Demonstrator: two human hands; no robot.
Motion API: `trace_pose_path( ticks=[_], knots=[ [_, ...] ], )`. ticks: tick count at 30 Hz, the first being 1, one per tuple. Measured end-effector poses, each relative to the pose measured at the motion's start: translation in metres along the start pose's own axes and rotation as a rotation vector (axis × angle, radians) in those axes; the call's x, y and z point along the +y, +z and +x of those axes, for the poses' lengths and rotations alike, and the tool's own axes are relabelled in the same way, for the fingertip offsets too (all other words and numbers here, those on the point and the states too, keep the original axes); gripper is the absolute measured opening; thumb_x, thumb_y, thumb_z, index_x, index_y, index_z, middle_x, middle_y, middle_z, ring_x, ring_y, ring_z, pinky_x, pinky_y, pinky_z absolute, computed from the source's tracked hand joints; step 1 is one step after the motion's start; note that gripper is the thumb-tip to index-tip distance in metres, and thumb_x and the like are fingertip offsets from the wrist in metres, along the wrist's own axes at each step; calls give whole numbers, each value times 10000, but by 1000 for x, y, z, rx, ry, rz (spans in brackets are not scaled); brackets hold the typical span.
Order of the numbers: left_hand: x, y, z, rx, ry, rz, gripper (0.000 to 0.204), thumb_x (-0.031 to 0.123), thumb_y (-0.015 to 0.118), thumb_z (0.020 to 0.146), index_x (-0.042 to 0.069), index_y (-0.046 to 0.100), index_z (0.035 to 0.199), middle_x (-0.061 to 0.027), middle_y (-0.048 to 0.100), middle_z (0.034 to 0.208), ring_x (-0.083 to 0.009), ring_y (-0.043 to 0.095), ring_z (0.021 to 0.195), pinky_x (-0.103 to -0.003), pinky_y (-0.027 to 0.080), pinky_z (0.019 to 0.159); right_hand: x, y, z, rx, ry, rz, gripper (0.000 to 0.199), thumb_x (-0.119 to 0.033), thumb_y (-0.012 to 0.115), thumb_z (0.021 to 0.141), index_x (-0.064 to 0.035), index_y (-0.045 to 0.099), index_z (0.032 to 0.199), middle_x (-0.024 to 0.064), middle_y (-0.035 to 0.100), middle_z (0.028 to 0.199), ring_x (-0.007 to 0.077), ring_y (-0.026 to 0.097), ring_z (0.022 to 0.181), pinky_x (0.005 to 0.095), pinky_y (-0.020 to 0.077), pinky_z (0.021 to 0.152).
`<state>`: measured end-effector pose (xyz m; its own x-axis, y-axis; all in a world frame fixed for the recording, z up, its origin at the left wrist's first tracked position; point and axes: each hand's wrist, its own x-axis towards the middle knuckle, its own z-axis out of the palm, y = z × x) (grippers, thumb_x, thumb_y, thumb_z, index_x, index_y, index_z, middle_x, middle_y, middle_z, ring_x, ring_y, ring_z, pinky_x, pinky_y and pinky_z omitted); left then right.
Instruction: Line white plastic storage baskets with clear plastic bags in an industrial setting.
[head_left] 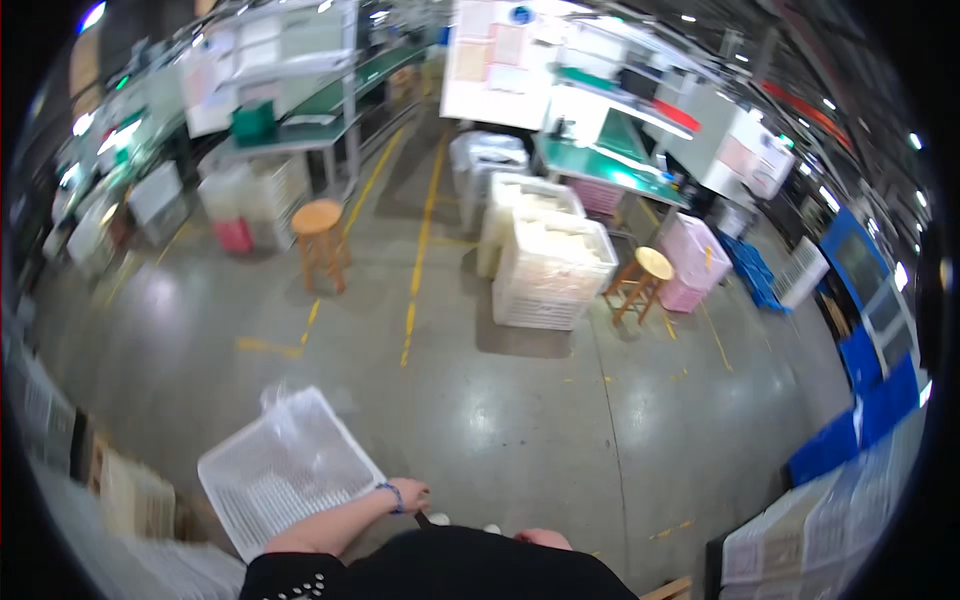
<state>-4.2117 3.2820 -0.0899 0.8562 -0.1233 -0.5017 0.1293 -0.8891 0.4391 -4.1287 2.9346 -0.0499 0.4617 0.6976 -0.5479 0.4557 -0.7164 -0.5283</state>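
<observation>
A white plastic crate (pixel 330 420) with slotted walls stands tilted in view at the lower left. Clear plastic film (pixel 285 396) shows at its far corner. My left hand (pixel 410 494), with a blue bracelet on the wrist, is beside the crate's right edge, its forearm crossing in front of the crate. Its fingers are curled, and a narrow dark thing shows just below them; what it is I cannot make out. My right hand (pixel 545 538) is low against my black top, mostly hidden, so its fingers do not show.
White crates (pixel 545 300) filled with pale pieces stand ahead. Wooden stools (pixel 318 218) stand left and right of them, with pink crates (pixel 690 250) at the right. Green-topped workbenches (pixel 600 165) lie beyond. Blue panels (pixel 850 430) and wrapped stacks (pixel 820 535) line the right side.
</observation>
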Motion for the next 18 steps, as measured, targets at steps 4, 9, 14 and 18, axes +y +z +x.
trace_pose_path(
  ticks=[4,9,14,18],
  knots=[
    [37,63,-40,19,-297,-178,337,337,557,678,53,649,836,-177,618,872,-331,588,834,-429,464,727,18,-36,20,24,-214,-108,201,-244,496,774,-94,603,854,148,592,798,321,569,775,384,454,673],
    [77,115,-58,191,-386,-569,460,391,552,726,68,557,1054,-170,597,972,-326,561,916,-393,439,800,37,-68,56,-102,-254,-199,229,-252,556,782,-91,601,940,101,619,828,264,583,814,359,460,702],
    [101,150,-75,219,-455,-700,464,397,539,759,78,527,1096,-154,603,968,-308,562,927,-376,434,812,35,-69,80,-249,-298,-437,256,-279,552,788,-106,590,974,87,623,851,262,582,827,361,463,712],
    [90,168,-111,399,-547,-849,435,374,535,770,65,535,1076,-131,617,945,-289,574,906,-359,442,802,-6,-48,109,-389,-372,-503,267,-291,546,790,-104,590,975,86,623,862,263,582,834,359,465,718]
  ],
)
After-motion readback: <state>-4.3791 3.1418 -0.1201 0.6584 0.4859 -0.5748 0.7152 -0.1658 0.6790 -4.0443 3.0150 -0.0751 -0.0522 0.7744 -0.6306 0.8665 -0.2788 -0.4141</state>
